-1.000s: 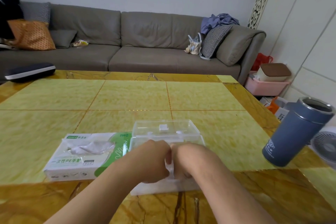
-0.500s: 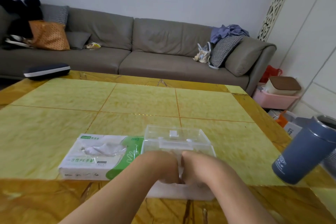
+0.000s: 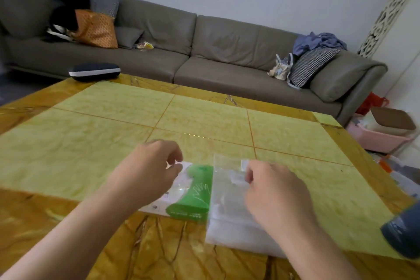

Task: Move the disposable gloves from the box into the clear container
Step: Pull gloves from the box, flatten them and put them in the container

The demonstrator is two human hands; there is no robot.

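Note:
The white and green glove box [image 3: 193, 195] lies flat near the table's front edge. Touching its right side is the clear container [image 3: 223, 216], blurred, with a small white tab [image 3: 243, 163] on its lid. My left hand [image 3: 150, 173] hovers over the white end of the box with curled fingers, thumb and forefinger close together at the opening. Blur hides whether it pinches a glove. My right hand [image 3: 275, 195] lies on top of the container, its curled fingertips gripping the lid just below the tab. No glove is clearly visible.
A grey-blue tumbler [image 3: 402, 234] stands at the table's right edge. A dark case [image 3: 94, 71] lies at the far left corner. The yellow tiled table [image 3: 204, 120] stretches away behind the box. Beyond it are a grey sofa [image 3: 204, 52] and a pink bin [image 3: 377, 138].
My hands, together at the container's front before, have parted. The left one has moved left onto the glove box and the right one has shifted up onto the container's lid. The camera has tilted.

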